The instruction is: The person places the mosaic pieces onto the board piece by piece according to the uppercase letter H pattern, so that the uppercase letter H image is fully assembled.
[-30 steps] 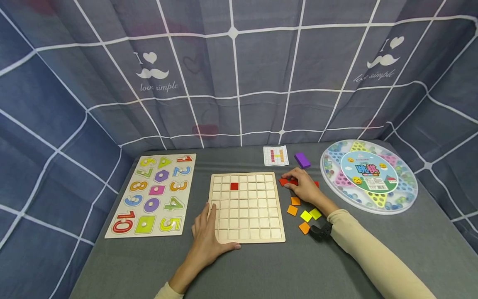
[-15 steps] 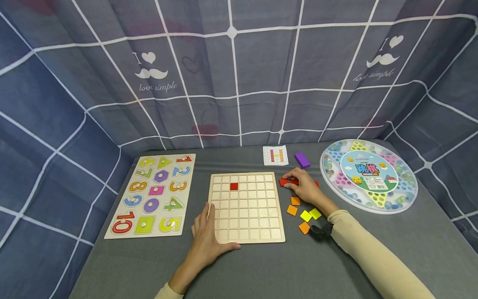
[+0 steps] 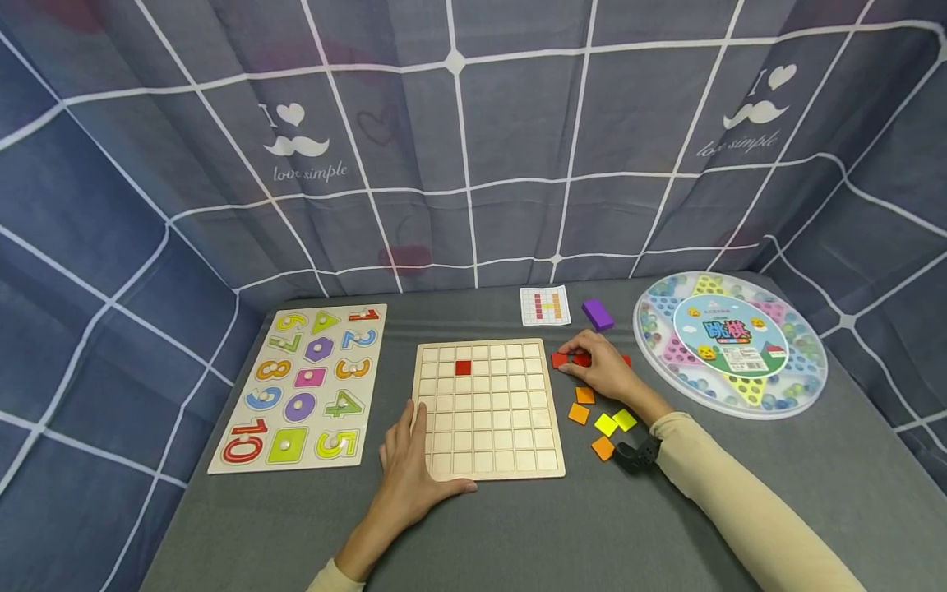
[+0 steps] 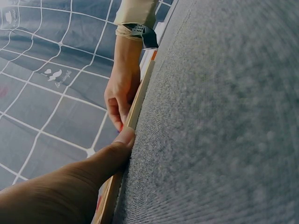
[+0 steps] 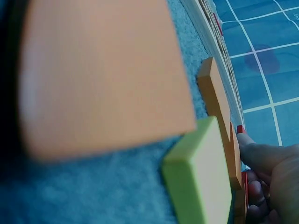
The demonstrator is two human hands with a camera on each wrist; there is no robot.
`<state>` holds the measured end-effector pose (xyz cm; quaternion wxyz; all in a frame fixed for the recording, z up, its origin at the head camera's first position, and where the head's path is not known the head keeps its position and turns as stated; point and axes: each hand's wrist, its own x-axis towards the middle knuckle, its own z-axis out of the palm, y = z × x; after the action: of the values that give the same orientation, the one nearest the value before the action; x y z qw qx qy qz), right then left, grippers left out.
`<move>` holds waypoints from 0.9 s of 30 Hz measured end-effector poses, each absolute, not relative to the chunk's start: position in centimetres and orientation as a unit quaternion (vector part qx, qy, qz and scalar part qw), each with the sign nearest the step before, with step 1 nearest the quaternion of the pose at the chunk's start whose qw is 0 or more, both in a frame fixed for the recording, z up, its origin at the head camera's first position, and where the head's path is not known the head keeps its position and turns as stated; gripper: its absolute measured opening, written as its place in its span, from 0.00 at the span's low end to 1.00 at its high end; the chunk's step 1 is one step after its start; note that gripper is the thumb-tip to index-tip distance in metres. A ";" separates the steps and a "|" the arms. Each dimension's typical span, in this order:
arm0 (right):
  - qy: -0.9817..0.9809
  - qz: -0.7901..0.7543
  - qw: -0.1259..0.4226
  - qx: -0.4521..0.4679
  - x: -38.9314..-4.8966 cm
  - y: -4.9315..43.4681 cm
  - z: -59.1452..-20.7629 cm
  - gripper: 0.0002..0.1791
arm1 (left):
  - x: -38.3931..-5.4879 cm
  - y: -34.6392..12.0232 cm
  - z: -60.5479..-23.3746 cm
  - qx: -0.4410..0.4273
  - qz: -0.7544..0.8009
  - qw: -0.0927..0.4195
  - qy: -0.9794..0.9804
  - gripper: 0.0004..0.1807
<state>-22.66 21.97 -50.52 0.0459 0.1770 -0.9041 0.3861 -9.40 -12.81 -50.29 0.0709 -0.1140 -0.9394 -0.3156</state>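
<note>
A wooden grid board [image 3: 491, 471] lies in the middle of the table, with one red square tile [image 3: 463, 368] set in an upper cell. My left hand [image 3: 409, 469] rests against the board's lower left corner, fingers along the left side and thumb at the near edge; the left wrist view shows that thumb [image 4: 117, 154] touching the edge. Right of the board, my right hand [image 3: 607, 368] pinches a red tile [image 3: 558, 361] between thumb and fingertips. Another red tile [image 3: 582, 360] shows under its fingers, partly hidden. Several orange tiles [image 3: 579, 413] and yellow tiles [image 3: 606, 424] lie nearer.
A small pattern card [image 3: 546, 307] and a purple block [image 3: 598, 314] lie behind the board. On the left is a number-and-shape puzzle board [image 3: 299, 386]; on the right, a round Chinese checkers set [image 3: 728, 345]. Grey grid-patterned curtains [image 3: 518, 123] stand behind and at both sides.
The red tiles under my right hand have shifted slightly, and a gap now shows between the two near its fingertips. My left hand and the board stay in place.
</note>
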 end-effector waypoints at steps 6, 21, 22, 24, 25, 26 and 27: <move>-0.904 0.387 0.042 0.179 -22.8 22.1 -50.6 0.13 | -9.4 -12.8 -50.2 -0.119 -0.320 0.076 -0.937 0.76; -0.904 0.390 0.026 0.173 -22.6 22.1 -50.4 0.13 | -9.4 -12.9 -50.3 -0.116 -0.317 0.073 -0.938 0.76; -0.904 0.391 0.025 0.173 -22.6 22.1 -50.4 0.13 | -9.4 -12.9 -50.3 -0.116 -0.317 0.074 -0.938 0.76; -0.903 0.392 0.023 0.173 -22.6 22.0 -50.2 0.13 | -9.4 -12.9 -50.3 -0.117 -0.317 0.074 -0.938 0.76; -0.903 0.394 0.021 0.173 -22.6 22.0 -50.1 0.13 | -9.4 -12.9 -50.3 -0.117 -0.318 0.075 -0.938 0.76; -0.903 0.394 0.020 0.172 -22.6 22.0 -50.1 0.13 | -9.4 -13.0 -50.3 -0.117 -0.319 0.075 -0.938 0.76; -0.903 0.393 0.018 0.172 -22.6 22.0 -50.0 0.13 | -9.4 -13.0 -50.3 -0.117 -0.321 0.076 -0.937 0.76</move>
<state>-22.60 21.96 -49.98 0.0179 0.1721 -0.9031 0.3930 -9.36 -12.97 -50.27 0.0756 -0.1168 -0.9370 -0.3205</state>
